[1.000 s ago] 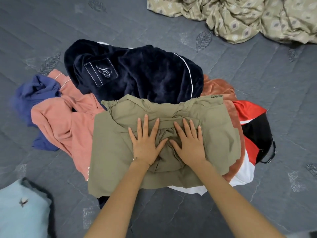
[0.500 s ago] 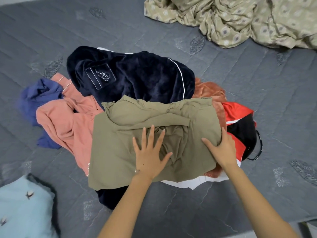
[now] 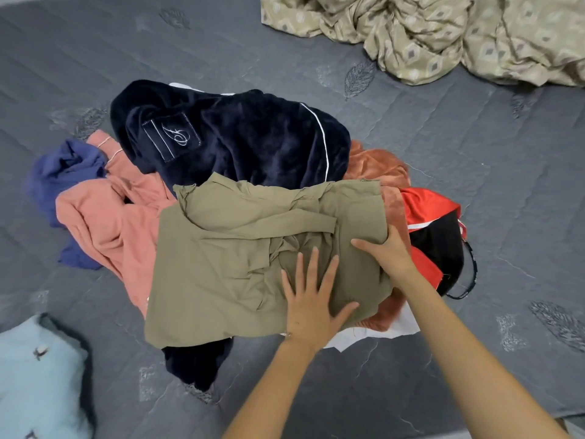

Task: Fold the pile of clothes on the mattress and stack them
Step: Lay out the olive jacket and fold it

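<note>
Right hand (image 3: 389, 258) shifted, gripping creased khaki cloth (image 3: 221, 264).

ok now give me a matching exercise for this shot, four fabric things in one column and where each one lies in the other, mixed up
Things
1. khaki garment
2. navy velvet garment
3. beige patterned sheet
4. light blue pillow

Places
A. crumpled at the far right
B. on top of the other clothes, nearest the camera
C. bottom left corner of the view
D. just behind the khaki one, stitched patch facing up

Pairs: 1-B, 2-D, 3-A, 4-C
</note>
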Demonstrator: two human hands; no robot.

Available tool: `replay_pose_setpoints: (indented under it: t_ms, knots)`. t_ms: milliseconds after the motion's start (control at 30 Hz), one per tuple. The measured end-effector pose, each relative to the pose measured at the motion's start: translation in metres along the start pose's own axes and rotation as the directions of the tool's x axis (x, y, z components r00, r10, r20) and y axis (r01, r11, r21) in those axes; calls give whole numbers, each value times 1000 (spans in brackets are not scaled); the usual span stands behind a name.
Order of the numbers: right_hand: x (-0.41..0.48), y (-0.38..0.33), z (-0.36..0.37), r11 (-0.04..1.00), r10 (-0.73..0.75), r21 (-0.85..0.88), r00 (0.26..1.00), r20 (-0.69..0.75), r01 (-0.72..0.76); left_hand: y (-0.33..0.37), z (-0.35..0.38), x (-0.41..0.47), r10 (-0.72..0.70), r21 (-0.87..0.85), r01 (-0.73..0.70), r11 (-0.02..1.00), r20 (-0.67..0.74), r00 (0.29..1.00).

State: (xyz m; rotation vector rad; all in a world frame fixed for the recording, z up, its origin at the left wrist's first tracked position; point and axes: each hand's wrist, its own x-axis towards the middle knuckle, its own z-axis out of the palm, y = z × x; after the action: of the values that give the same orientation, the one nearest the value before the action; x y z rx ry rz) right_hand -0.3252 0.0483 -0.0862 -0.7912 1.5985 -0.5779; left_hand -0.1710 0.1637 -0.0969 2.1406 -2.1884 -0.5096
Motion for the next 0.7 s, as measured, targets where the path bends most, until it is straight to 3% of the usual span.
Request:
replay_pose_setpoints:
  t_ms: [100,200,233,367,500,700]
  knots:
    - [2,3,1,999,-1,-34,1000,-4,1,10,-4,6,-98,-16,97,995,-61,993]
    - [0,5,0,908,-157,-408,981,-111,99,-3,-14,16,-181,6,184,983,-150,972]
    - [-1,6,0,892,-179,-435,979,-100,119,-11,-16,20,-200,22,206,978,-156,967]
    - [-7,4,5,975,-164,-151,987,5,163,-50,-4,29,-198,117,203,972,-47,979]
    - [-8,3,5,940,-253,-241,967,-18,241,-68,7,33,-162,163,153,975,42,986]
    - [-38,-35,40,878,-441,-237,896,-57,417,-74,-25,26,-78,84,82,993,-51,996]
